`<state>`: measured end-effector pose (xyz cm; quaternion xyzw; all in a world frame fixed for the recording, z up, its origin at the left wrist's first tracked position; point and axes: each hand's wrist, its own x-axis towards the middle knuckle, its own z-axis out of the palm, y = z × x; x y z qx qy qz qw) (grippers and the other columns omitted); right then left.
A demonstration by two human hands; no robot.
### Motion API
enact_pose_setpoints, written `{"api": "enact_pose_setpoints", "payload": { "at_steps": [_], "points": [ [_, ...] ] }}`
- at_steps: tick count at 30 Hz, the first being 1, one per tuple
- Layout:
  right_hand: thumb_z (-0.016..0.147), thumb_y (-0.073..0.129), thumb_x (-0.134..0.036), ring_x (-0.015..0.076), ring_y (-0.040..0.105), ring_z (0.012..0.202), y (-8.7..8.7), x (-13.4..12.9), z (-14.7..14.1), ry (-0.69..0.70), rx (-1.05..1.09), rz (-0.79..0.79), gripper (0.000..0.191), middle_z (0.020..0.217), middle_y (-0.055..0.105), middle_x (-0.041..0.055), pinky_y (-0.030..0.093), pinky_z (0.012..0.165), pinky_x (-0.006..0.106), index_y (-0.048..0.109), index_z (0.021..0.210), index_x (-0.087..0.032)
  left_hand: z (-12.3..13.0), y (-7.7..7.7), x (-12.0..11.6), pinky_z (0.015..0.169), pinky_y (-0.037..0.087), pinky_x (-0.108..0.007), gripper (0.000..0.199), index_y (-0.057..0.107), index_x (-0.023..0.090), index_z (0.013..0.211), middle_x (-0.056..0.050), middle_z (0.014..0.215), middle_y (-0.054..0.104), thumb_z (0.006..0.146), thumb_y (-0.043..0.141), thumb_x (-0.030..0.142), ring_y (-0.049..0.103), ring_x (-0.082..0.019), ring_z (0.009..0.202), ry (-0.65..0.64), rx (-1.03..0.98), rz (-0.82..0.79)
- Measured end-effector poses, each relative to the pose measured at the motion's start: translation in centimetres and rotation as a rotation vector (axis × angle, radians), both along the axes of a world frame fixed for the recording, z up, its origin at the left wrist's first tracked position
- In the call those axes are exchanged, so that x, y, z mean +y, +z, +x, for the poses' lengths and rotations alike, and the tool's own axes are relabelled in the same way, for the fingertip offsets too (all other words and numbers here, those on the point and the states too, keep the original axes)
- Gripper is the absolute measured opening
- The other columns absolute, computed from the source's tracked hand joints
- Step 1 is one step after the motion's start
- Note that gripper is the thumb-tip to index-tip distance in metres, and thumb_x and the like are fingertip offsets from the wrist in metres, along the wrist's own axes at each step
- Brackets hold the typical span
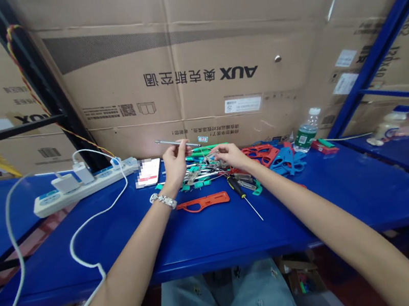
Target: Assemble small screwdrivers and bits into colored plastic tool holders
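My left hand [177, 163] is closed round a thin grey metal tube [167, 142], held tilted above the pile with its tip pointing left. A small green-and-white label [203, 139] shows near the tube's right end. My right hand [231, 156] has its fingertips pinched over the pile; a small part there is too fine to name. Beneath both hands lies a heap of metal tubes and green plastic pieces [202, 183]. An orange plastic handle shell [208, 201] rests in front of the heap. A black-and-yellow screwdriver [236, 187] lies beside it, blade toward me.
Red handle shells [261, 154] and blue ones [287, 162] are piled at right, near a water bottle [305, 132] and a small red box [324, 147]. A phone [148, 172] and a power strip [86, 187] with white cables lie left. Cardboard boxes [194, 41] stand behind the blue table [218, 238].
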<state>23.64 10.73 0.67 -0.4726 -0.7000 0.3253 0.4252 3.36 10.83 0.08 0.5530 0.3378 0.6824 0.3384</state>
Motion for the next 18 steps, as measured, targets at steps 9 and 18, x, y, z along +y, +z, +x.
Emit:
{"api": "enact_pose_setpoints", "payload": {
  "at_steps": [9, 18],
  "points": [
    [0.075, 0.060, -0.026, 0.0183, 0.066, 0.080, 0.3, -0.9, -0.3, 0.057, 0.132, -0.086, 0.031, 0.077, 0.072, 0.0015, 0.051, 0.078, 0.031, 0.073, 0.102, -0.018, 0.4, -0.6, -0.5, 0.087, 0.061, -0.038, 0.030, 0.069, 0.016, 0.106, -0.008, 0.088, 0.075, 0.096, 0.064, 0.044, 0.074, -0.018, 0.083, -0.050, 0.019, -0.008],
    [0.076, 0.063, -0.019, 0.0142, 0.056, 0.064, -1.4, 0.1, 0.0, 0.047, -0.014, 0.075, 0.054, 0.071, 0.058, -0.0055, 0.050, 0.070, 0.029, 0.058, 0.130, -0.016, 0.7, -0.8, -0.7, 0.090, 0.061, -0.037, 0.025, 0.071, 0.017, 0.104, -0.008, 0.089, 0.076, 0.094, 0.068, 0.040, 0.075, -0.018, 0.083, -0.165, -0.164, -0.002]
  ]
}}
